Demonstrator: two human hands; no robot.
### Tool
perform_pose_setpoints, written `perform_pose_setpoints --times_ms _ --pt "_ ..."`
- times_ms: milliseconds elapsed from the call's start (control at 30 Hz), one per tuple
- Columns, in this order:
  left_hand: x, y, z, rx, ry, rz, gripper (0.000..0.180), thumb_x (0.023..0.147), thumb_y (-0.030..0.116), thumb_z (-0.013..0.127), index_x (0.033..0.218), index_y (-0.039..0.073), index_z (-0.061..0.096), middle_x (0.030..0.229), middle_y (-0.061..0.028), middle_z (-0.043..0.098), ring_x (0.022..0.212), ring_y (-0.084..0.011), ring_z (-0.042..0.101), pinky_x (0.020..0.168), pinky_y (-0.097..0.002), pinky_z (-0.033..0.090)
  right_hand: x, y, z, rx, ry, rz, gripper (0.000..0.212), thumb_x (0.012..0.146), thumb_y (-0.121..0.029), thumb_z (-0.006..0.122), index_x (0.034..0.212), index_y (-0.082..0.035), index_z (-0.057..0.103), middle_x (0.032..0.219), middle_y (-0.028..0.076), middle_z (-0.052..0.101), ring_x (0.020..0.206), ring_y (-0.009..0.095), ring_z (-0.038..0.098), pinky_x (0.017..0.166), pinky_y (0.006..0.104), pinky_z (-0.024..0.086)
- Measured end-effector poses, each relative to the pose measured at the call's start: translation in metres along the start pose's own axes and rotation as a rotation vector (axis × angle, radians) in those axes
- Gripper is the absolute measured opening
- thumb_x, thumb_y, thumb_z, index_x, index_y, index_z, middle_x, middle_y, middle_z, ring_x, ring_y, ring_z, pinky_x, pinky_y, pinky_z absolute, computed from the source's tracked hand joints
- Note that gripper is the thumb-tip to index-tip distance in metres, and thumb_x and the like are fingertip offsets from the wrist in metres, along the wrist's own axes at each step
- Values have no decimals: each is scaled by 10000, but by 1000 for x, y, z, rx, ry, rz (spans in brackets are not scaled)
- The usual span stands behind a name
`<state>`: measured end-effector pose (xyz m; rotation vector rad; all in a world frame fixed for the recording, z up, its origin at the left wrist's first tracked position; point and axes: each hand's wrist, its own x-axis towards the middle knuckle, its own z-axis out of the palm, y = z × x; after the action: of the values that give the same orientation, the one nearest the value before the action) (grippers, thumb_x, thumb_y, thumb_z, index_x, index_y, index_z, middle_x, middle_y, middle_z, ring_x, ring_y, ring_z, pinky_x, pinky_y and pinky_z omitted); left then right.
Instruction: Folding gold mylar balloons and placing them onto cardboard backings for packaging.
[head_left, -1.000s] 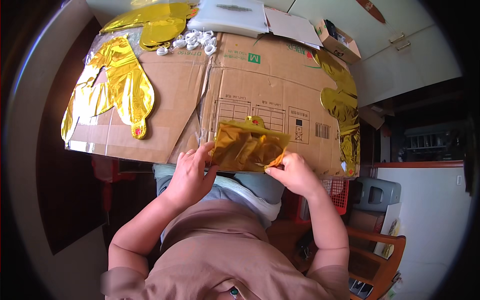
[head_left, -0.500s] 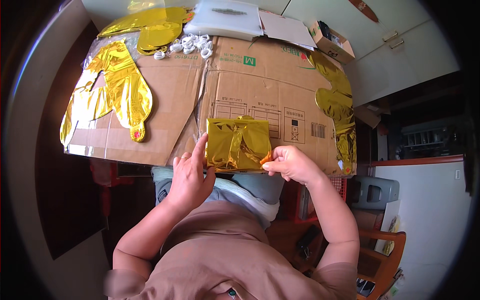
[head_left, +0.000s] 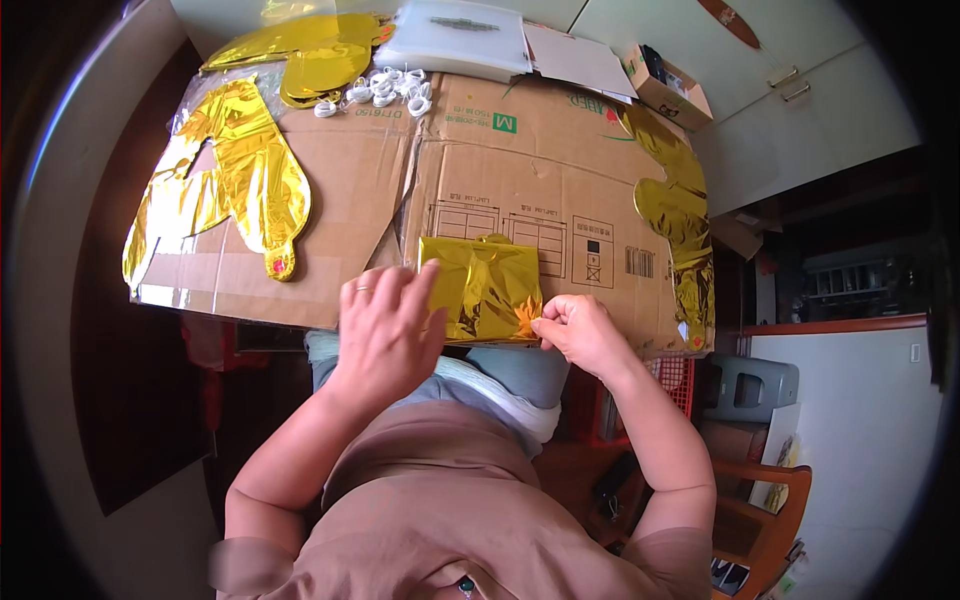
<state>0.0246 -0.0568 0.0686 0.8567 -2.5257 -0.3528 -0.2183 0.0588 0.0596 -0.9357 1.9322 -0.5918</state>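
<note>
A gold foil balloon [head_left: 482, 285], folded into a flat rectangle, lies at the near edge of the cardboard. My right hand [head_left: 580, 332] pinches its lower right corner between thumb and fingertips. Over the left edge of the folded foil is my left hand [head_left: 385, 325], its fingers stretched out and slightly apart with nothing held. Whether those fingertips touch the foil I cannot tell. Farther left lies an unfolded gold foil balloon [head_left: 245, 165] with a small red mark at its tip.
Cardboard [head_left: 345, 190] covers the table. Along the back are stacked gold foil balloons [head_left: 325, 70], white string bundles [head_left: 385, 88], clear plastic sleeves [head_left: 455, 45], white sheets [head_left: 580, 60] and a small box [head_left: 665, 90]. Another gold foil balloon [head_left: 672, 195] lies along the right edge.
My left hand has shifted a little right, its fingers now over the foil's left edge. My right hand has stayed at the lower right corner.
</note>
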Motion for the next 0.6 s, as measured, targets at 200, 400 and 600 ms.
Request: perform_pose_setpoints --times_ms 200,400,600 --pt "16 -2 48 -73 -73 268 632 884 231 663 1439 8 459 1480 -211 457 1446 -381 354 1192 -516 251 6 5 3 -35 8 -17 210 857 -186 692 819 21 682 658 82 685 604 122 642 589 293 513" --pt "1 -9 62 -15 -128 150 728 909 412 626 1456 -29 432 1572 -206 353 1487 -375 279 1222 -517 178 4 -7 -2 -70 -39 13 170 884 -156 706 842 8 685 684 43 684 630 75 634 571 243 480" --pt "-3 -8 62 4 -107 135 739 915 442 604 1458 -31 433 1573 -250 326 1493 -394 258 1225 -512 171 5 -6 -2 -92 -55 18 184 881 -171 716 835 6 700 679 44 686 615 75 626 574 253 489"
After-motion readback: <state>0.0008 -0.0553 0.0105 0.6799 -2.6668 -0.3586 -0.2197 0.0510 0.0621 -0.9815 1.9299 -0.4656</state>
